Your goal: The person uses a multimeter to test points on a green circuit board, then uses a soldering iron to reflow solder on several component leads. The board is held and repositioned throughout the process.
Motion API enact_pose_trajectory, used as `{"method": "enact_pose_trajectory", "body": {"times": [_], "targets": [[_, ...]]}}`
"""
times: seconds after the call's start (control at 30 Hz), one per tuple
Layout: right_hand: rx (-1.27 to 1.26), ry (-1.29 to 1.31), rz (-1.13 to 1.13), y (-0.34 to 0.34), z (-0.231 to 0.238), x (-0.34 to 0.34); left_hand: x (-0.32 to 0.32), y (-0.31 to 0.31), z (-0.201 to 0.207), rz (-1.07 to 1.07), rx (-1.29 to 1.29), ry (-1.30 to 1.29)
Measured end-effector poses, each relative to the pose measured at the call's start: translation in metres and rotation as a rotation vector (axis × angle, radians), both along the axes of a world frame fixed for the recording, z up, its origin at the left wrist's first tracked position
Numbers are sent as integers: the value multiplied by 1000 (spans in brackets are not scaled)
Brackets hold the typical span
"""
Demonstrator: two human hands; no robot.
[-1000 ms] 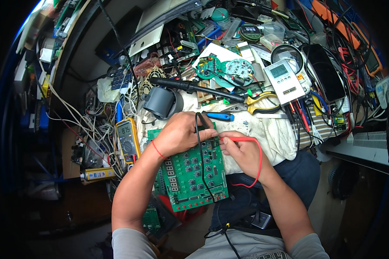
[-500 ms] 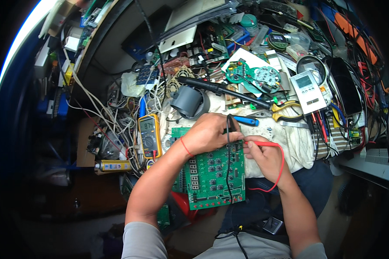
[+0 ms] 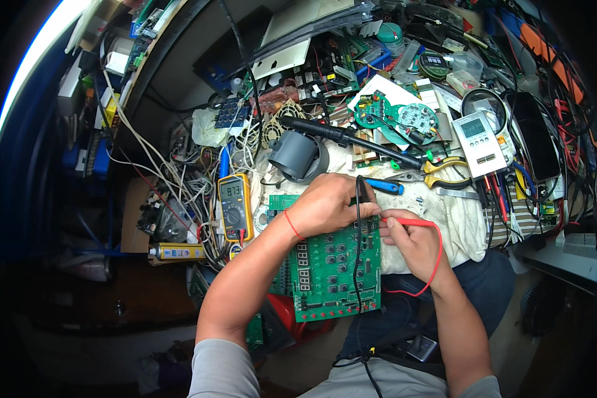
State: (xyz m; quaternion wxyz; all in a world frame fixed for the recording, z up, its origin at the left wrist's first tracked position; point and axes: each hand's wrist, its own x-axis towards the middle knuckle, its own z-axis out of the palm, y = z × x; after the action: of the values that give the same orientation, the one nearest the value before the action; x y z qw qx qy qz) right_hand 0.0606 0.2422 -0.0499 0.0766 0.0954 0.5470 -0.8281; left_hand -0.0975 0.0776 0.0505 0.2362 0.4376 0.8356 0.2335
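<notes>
A green circuit board [image 3: 346, 273] with push buttons, digit displays and a row of red parts lies at the table's near edge, above my lap. My left hand [image 3: 328, 207] rests over its upper part, fingers closed round a black test probe [image 3: 360, 191] whose lead hangs down across the board. From the right, my right hand [image 3: 412, 247] pinches a red test probe [image 3: 411, 221] pointing left at the board's upper right corner. Both probe tips are hidden at my fingers. The yellow multimeter [image 3: 235, 208] left of the board has its display lit.
Behind the board lie a white cloth [image 3: 461, 225], a blue-handled tool [image 3: 385, 187], yellow-black pliers [image 3: 448, 172], a grey cylinder [image 3: 293, 156] and a black rod-shaped tool [image 3: 341, 137]. A white handheld meter [image 3: 479, 142] lies at right. Tangled wires [image 3: 182, 166] fill the left side.
The whole view has shifted slightly, so things sit a little further right. The multimeter's reading has dropped slightly. Both hands keep their hold on the probes at the same board corner.
</notes>
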Motion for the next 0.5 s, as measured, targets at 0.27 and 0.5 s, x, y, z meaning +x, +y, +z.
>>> {"method": "enact_pose_trajectory", "body": {"times": [0.27,0.5], "targets": [[49,3,10,0,0,0,1,3,8,21,-104,-37],[53,15,3,1,1,0,1,3,7,5,-89,-21]]}}
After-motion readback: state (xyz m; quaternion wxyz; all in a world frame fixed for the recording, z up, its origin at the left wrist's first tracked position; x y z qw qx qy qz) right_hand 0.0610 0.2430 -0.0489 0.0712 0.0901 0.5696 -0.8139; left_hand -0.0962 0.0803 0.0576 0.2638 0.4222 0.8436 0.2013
